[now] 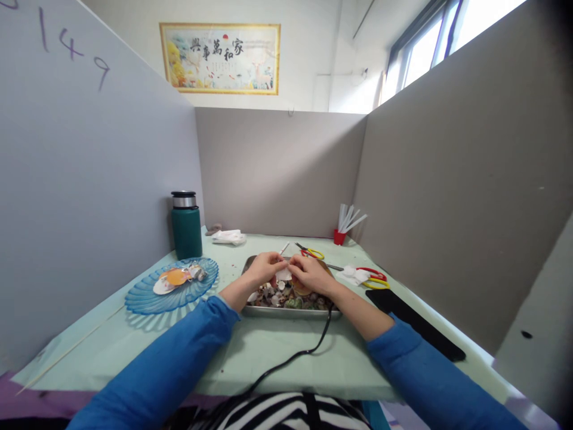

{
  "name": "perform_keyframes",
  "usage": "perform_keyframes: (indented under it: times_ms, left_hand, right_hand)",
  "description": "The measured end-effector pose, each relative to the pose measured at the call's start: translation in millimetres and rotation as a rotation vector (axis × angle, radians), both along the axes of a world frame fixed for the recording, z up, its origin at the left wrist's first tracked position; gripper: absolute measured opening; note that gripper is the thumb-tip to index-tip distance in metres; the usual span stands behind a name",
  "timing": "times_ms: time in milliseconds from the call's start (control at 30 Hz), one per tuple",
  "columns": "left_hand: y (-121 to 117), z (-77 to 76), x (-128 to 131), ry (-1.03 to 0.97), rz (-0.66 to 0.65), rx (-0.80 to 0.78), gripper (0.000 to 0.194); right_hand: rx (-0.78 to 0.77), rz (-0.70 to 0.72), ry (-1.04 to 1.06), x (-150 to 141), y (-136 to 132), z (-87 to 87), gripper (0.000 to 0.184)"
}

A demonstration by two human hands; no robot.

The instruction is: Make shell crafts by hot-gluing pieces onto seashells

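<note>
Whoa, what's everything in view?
Picture: one, gold-edged, wall
Window: one, bright, right
Partitions: three, grey, around table
Table: one, green, centre
Bottle: one, green, left
Plate: one, blue, left
Pieces: several, orange-white, on plate
Tray: one, silver, centre
Shells: many, mixed, in tray
Scissors: two, red-yellow, near tray
Cup: one, red, right
Strips: several, white, in cup
Wads: two, white, back left, right
Slab: one, black, right
Cable: one, black, front
Stick: one, pale, left
Scrap: one, white, at hands
Sleeves: two, blue, on arms
Hands: two, bare, over tray
</note>
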State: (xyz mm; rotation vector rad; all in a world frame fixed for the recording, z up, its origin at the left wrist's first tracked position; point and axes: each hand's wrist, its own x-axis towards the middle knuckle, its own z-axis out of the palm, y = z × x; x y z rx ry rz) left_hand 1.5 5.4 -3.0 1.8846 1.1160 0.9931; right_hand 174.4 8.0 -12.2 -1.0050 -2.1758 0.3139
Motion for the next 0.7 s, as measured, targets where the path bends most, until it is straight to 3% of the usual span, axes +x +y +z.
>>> perform_keyframes:
  times_ms: [700]
  left_hand:
    - [1.2, -1.3, 1.1, 0.015, -0.009, 0.012, 0.024]
  right_hand:
    - [-0.007, -0.028, -0.013, 0.0, -2.8, 2.6, 0.017]
